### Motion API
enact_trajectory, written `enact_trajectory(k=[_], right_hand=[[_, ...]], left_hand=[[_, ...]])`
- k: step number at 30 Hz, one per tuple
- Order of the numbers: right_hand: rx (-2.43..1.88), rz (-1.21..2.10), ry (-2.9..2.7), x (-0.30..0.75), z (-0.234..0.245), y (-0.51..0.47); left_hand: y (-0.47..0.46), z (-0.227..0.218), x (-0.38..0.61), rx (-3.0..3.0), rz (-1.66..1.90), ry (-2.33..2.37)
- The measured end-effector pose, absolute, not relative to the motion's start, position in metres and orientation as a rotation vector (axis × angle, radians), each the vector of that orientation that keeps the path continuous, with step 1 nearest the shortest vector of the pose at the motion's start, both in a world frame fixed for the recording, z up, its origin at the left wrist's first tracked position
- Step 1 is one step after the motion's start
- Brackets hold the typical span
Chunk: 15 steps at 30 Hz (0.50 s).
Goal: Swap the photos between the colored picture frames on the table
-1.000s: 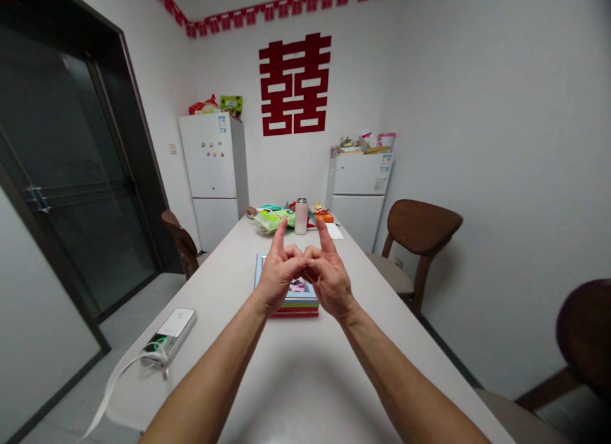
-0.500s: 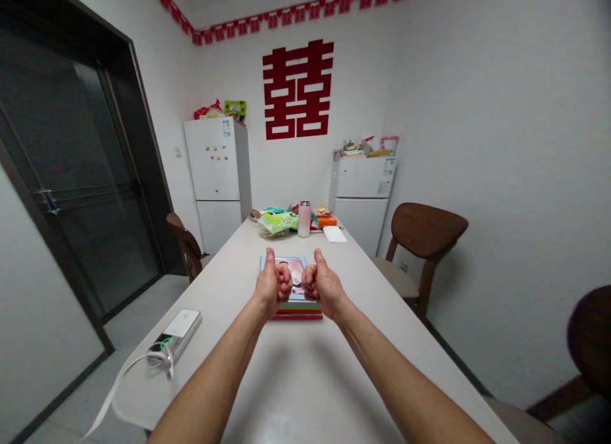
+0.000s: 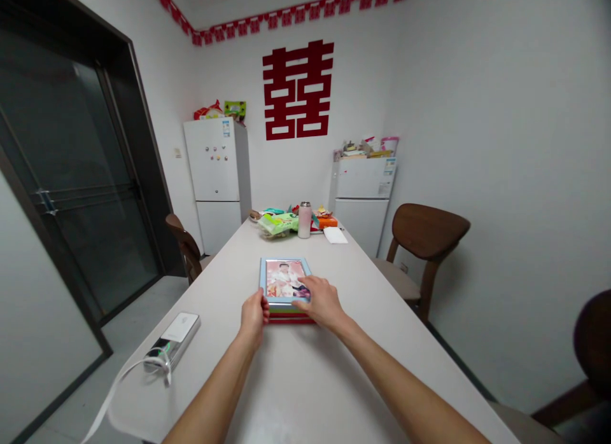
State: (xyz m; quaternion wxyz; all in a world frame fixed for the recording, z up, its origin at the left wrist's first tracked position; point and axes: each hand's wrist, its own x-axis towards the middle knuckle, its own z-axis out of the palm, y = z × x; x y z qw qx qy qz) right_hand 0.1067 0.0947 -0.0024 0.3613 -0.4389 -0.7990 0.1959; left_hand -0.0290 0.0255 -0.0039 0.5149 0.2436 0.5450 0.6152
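In front of me lies a stack of photo frames, a light blue photo frame on top with a pinkish picture in it. Beneath it show a green edge and red edges. At the stack's front left corner, my left hand is closed on the blue frame, thumb uppermost and fingers curled. My right hand reaches over the front right corner, index finger over the picture and thumb by the front edge. It hides that corner and the frame's right side.
The stack rests on a long white table. A power bank with a white cable lies at the left edge. Toward the far end are a pink bottle, green packaging and white paper. Brown chairs flank the table.
Both hands came down from above the stack, where they were fists with thumbs up, to its front corners. The right hand's fingers have unfolded over the blue frame. The picture is now largely uncovered.
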Motion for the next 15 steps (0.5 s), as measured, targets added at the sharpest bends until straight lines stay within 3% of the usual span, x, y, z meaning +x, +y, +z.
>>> enact_trajectory(k=[4, 9, 15], right_hand=[[-1.08, 0.317, -2.295, 0.106, -0.022, 0.082], [-0.966, 0.27, -2.4, 0.11, -0.027, 0.048], [-0.986, 0.824, -1.756, 0.138, -0.012, 0.031]], left_hand=[[0.019, -0.037, -0.014, 0.549, 1.392, 1.268], [0.014, -0.044, -0.002, 0.606, 1.634, 1.218], [-0.039, -0.02, 0.01, 0.916, 1.783, 1.247]])
